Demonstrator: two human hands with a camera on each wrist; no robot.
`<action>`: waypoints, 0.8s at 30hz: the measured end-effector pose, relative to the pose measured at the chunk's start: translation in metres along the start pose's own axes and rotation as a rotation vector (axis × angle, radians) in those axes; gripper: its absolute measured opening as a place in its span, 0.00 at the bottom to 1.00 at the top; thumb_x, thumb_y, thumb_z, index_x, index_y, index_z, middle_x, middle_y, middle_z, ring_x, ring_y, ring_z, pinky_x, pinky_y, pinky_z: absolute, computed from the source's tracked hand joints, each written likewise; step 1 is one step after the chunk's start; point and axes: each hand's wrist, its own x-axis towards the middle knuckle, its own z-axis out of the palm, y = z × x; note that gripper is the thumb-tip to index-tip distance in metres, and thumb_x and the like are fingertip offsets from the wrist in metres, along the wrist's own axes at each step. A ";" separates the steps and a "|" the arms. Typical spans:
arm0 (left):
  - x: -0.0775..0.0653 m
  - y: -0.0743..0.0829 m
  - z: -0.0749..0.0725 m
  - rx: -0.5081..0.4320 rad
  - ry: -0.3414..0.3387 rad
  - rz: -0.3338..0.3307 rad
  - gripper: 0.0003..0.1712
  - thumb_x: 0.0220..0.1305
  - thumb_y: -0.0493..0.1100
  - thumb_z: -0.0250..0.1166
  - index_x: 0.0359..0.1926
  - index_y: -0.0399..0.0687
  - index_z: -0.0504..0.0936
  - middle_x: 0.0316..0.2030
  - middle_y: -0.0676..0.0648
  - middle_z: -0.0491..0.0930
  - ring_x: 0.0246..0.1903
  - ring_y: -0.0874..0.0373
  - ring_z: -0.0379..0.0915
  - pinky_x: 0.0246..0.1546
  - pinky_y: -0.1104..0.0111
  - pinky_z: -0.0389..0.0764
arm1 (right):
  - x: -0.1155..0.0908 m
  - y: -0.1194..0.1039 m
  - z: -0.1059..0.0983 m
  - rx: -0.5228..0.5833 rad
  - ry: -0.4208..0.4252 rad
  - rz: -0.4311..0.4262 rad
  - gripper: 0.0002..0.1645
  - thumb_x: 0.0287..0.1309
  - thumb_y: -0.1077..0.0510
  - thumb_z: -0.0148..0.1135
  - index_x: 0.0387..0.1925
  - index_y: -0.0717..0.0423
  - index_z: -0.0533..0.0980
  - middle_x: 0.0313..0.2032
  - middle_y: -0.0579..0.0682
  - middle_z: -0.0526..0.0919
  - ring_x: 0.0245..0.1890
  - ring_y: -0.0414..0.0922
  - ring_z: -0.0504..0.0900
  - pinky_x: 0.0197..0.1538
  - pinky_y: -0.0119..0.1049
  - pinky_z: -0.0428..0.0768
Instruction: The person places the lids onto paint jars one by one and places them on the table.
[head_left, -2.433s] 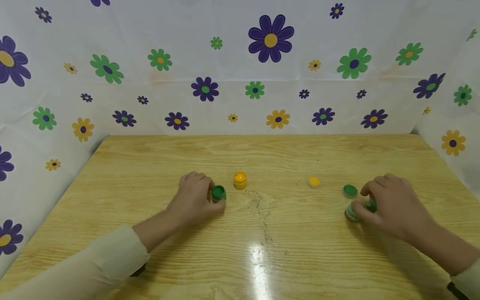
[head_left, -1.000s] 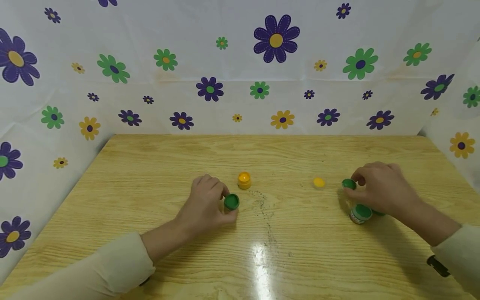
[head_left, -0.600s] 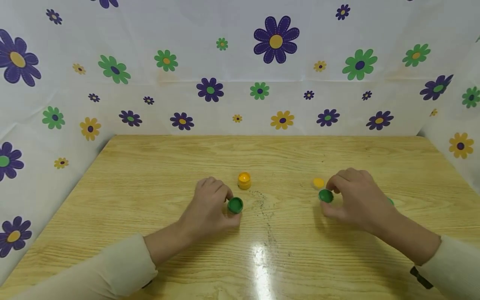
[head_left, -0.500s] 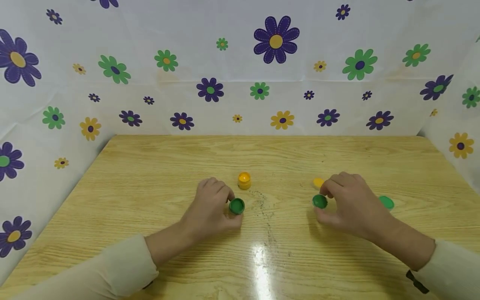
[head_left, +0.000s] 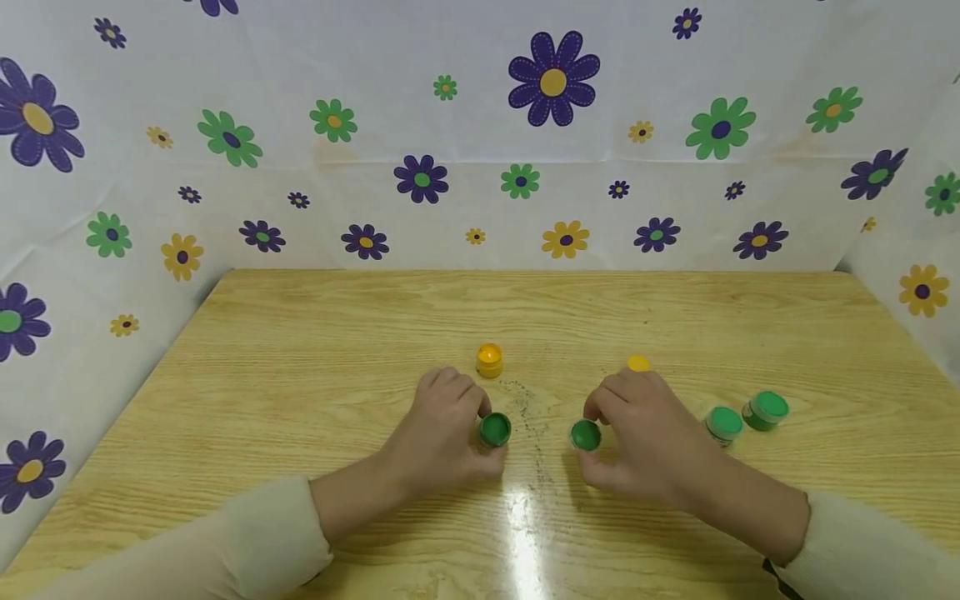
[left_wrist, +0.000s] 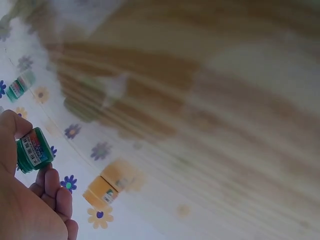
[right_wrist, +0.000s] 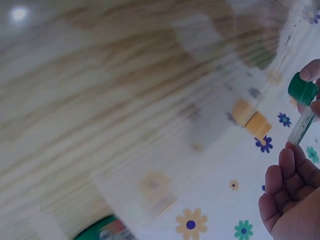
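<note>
A left hand (head_left: 442, 437) grips an open green jar (head_left: 495, 430) near the green lid (head_left: 586, 435) pinched in a right hand (head_left: 651, 440) over the table (head_left: 337, 321), both best held level and squarely aligned

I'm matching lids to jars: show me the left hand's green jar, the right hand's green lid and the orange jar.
Green jar (left_wrist: 34, 150): left wrist view, on its label.
Green lid (head_left: 586, 435): head view, middle of its green face.
Orange jar (head_left: 490, 362): head view, just below its opening.
</note>
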 end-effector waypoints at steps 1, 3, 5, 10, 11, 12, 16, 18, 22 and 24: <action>0.001 0.002 0.000 0.000 -0.008 -0.003 0.16 0.42 0.49 0.74 0.27 0.47 0.78 0.29 0.53 0.77 0.35 0.57 0.68 0.53 0.56 0.69 | 0.001 -0.002 0.002 0.005 0.006 -0.007 0.16 0.37 0.49 0.73 0.27 0.49 0.76 0.27 0.41 0.76 0.31 0.38 0.70 0.42 0.40 0.71; 0.002 0.005 0.001 -0.003 -0.022 -0.002 0.16 0.42 0.49 0.73 0.27 0.47 0.78 0.29 0.53 0.77 0.35 0.57 0.68 0.52 0.57 0.68 | 0.003 -0.006 0.005 0.019 0.021 -0.022 0.17 0.36 0.48 0.74 0.27 0.49 0.75 0.26 0.41 0.75 0.31 0.38 0.69 0.42 0.40 0.71; 0.003 0.009 0.001 -0.003 -0.039 -0.005 0.17 0.42 0.50 0.73 0.28 0.46 0.78 0.29 0.53 0.77 0.36 0.57 0.67 0.52 0.57 0.68 | 0.006 -0.010 0.009 0.032 0.028 -0.029 0.17 0.36 0.49 0.74 0.26 0.49 0.75 0.26 0.40 0.74 0.31 0.38 0.69 0.41 0.38 0.70; 0.006 0.018 0.003 -0.019 -0.097 -0.035 0.17 0.42 0.51 0.74 0.27 0.47 0.77 0.29 0.54 0.76 0.35 0.58 0.67 0.53 0.57 0.69 | 0.011 -0.021 0.016 0.048 0.012 -0.025 0.16 0.39 0.48 0.72 0.28 0.49 0.75 0.27 0.40 0.74 0.31 0.37 0.69 0.43 0.38 0.72; 0.007 0.019 0.004 -0.019 -0.108 -0.038 0.18 0.42 0.52 0.74 0.27 0.47 0.77 0.28 0.55 0.75 0.35 0.59 0.67 0.53 0.57 0.69 | 0.013 -0.023 0.017 0.051 0.014 -0.027 0.16 0.39 0.48 0.72 0.28 0.49 0.75 0.27 0.41 0.74 0.32 0.38 0.70 0.44 0.39 0.73; 0.008 0.022 0.005 -0.026 -0.118 -0.039 0.18 0.43 0.53 0.74 0.27 0.48 0.77 0.28 0.55 0.75 0.35 0.59 0.67 0.52 0.58 0.69 | 0.014 -0.025 0.018 0.057 0.017 -0.028 0.16 0.39 0.48 0.71 0.29 0.49 0.75 0.27 0.41 0.74 0.32 0.38 0.70 0.45 0.40 0.73; 0.012 0.030 0.009 -0.031 -0.140 -0.031 0.22 0.43 0.58 0.76 0.26 0.50 0.76 0.26 0.57 0.72 0.34 0.61 0.66 0.50 0.62 0.67 | 0.017 -0.030 0.019 0.078 0.042 -0.043 0.16 0.39 0.48 0.70 0.29 0.50 0.75 0.28 0.41 0.74 0.33 0.39 0.71 0.47 0.41 0.74; 0.013 0.033 0.010 -0.033 -0.149 -0.034 0.21 0.42 0.57 0.77 0.26 0.51 0.76 0.25 0.58 0.71 0.33 0.61 0.65 0.48 0.63 0.67 | 0.018 -0.031 0.020 0.084 0.044 -0.045 0.16 0.38 0.48 0.70 0.29 0.49 0.75 0.28 0.40 0.74 0.33 0.39 0.71 0.47 0.41 0.74; 0.015 0.037 0.012 -0.042 -0.177 -0.058 0.18 0.43 0.52 0.76 0.26 0.50 0.77 0.25 0.58 0.72 0.31 0.62 0.64 0.47 0.63 0.67 | 0.017 -0.033 0.020 0.082 0.031 -0.041 0.16 0.37 0.49 0.69 0.29 0.49 0.74 0.29 0.39 0.73 0.34 0.38 0.70 0.47 0.41 0.74; 0.016 0.038 0.012 -0.050 -0.187 -0.068 0.16 0.43 0.51 0.76 0.26 0.50 0.77 0.25 0.58 0.72 0.31 0.62 0.64 0.48 0.63 0.67 | 0.017 -0.033 0.020 0.076 0.025 -0.041 0.16 0.37 0.49 0.68 0.30 0.49 0.74 0.30 0.39 0.72 0.34 0.38 0.70 0.46 0.41 0.73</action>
